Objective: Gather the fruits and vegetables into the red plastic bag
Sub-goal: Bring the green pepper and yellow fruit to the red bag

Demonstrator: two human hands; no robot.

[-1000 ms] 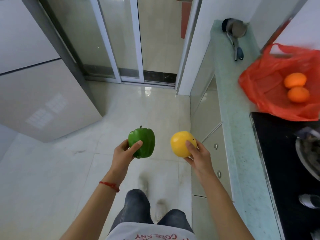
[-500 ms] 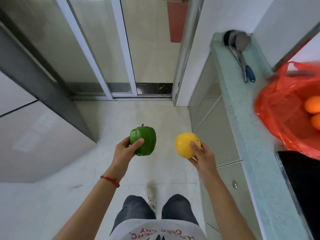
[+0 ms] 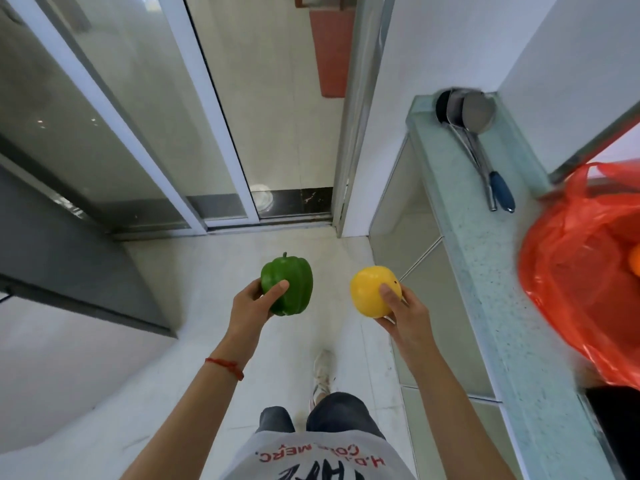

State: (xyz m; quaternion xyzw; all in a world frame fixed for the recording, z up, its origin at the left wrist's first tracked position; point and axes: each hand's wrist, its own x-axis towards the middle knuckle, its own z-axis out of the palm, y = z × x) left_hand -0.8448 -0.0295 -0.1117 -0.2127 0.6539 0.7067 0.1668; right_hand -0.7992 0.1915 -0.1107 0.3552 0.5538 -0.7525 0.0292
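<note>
My left hand grips a green bell pepper in front of me, over the floor. My right hand grips a round yellow fruit beside it. The red plastic bag lies open on the pale green countertop at the right edge of view, well to the right of both hands. An orange fruit shows inside the bag, cut off by the frame.
Metal ladles with a blue handle lie at the counter's far end. A black cooktop corner sits near the bag. Cabinet fronts run under the counter. Sliding glass doors stand ahead; a grey panel is at left.
The view has swung left and tilted up, so the bag and counter slid to the right edge and the cooktop is nearly out of view. Both hands keep holding their items.
</note>
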